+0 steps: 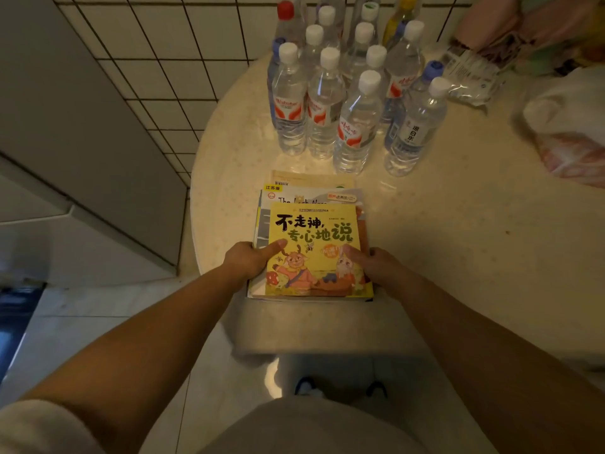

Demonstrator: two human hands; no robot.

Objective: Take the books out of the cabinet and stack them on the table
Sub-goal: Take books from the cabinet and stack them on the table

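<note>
Item: stack of books (311,237), yellow picture book (316,253) on top, at the near edge of the round surface (458,244); my left hand (252,258) and right hand (376,262) grip its sides, thumbs on the cover. Step, as I judge it: squaring the stack, then release. Lower titles mostly covered; cabinet not identifiable.

So the books (311,244) are in a flat stack near the front edge of the round cream counter (458,224). On top is a yellow kids' book (316,250) with cartoon animals, face up; bigger white and tan covers stick out behind it.
</note>
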